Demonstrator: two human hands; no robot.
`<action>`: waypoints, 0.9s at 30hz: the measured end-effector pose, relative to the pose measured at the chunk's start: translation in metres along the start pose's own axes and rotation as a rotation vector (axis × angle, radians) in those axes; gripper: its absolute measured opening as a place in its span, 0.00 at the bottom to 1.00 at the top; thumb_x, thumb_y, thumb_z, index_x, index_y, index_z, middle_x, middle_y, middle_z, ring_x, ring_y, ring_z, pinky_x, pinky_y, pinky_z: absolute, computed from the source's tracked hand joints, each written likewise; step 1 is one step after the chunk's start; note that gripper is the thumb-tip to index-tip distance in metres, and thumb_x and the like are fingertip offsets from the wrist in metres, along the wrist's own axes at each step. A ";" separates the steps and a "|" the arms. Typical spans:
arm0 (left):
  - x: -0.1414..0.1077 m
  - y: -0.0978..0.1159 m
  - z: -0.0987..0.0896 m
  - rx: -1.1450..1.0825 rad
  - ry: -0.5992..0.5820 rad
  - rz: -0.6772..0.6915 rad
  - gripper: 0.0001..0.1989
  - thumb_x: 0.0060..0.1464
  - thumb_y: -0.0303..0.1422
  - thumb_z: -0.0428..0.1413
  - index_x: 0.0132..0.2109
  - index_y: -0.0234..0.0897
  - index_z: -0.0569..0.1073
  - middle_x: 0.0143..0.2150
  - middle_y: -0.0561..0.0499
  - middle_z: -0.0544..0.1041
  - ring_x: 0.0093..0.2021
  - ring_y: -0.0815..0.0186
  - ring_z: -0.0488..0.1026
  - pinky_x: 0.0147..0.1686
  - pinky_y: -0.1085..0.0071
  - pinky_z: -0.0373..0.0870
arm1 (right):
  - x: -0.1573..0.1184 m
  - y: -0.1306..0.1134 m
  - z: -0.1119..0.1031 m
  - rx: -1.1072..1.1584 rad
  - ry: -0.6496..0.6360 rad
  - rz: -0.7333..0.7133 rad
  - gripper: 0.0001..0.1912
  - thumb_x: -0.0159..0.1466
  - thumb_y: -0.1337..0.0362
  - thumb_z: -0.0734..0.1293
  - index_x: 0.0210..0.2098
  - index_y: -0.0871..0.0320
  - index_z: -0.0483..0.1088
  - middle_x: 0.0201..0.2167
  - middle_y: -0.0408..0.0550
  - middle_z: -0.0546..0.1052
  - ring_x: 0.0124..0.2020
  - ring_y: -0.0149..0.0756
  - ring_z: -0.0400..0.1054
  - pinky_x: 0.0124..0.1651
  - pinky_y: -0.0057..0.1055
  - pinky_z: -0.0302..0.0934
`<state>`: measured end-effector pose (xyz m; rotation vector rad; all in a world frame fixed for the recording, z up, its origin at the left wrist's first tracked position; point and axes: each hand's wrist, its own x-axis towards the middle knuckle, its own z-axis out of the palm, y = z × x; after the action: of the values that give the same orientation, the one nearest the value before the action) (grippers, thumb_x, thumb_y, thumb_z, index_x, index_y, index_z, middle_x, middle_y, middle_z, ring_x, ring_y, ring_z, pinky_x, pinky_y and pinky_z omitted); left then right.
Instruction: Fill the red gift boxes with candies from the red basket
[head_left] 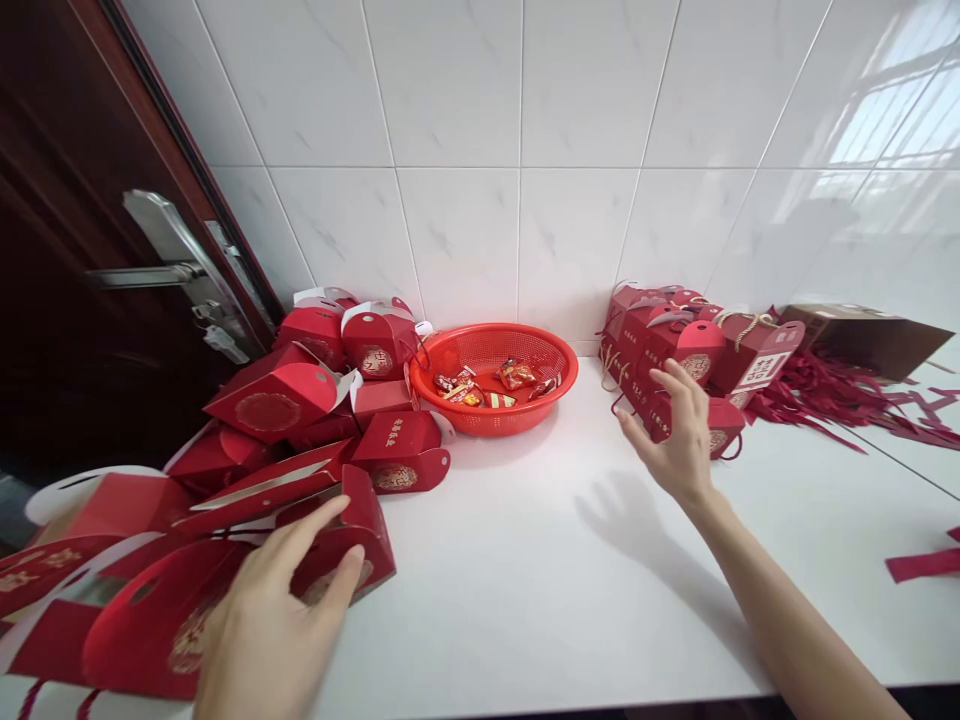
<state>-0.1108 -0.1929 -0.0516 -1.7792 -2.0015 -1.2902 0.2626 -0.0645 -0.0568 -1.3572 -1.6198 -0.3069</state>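
My left hand point(274, 610) reaches over the front of a loose pile of red gift boxes, its thumb and fingers apart around the near side of a red box point(366, 525); whether it grips the box is unclear. My right hand point(679, 440) is raised with fingers spread and nothing held, just in front of closed red boxes point(679, 350) with cord handles. Between the hands, toward the wall, a red plastic basket point(495, 420) holds several small wrapped packets point(517, 374).
White table point(495, 600) against a tiled wall point(457, 220). At the right lie dark red ribbons point(817, 395) beside a brown cardboard box point(862, 335), with a ribbon piece point(922, 566) nearer the front. A dark door with a metal handle point(150, 275) stands at the left.
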 end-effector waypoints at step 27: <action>-0.001 0.097 0.056 -0.267 -0.763 0.351 0.22 0.69 0.43 0.45 0.39 0.45 0.83 0.74 0.52 0.58 0.71 0.46 0.53 0.62 0.43 0.65 | -0.016 -0.042 -0.010 0.602 -0.894 -0.158 0.15 0.68 0.56 0.66 0.50 0.53 0.79 0.68 0.57 0.64 0.68 0.53 0.58 0.63 0.53 0.59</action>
<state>-0.0028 -0.1638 -0.0399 -2.9237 -1.7057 -0.8627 0.2304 -0.0957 -0.0490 -0.9174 -2.2827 0.7592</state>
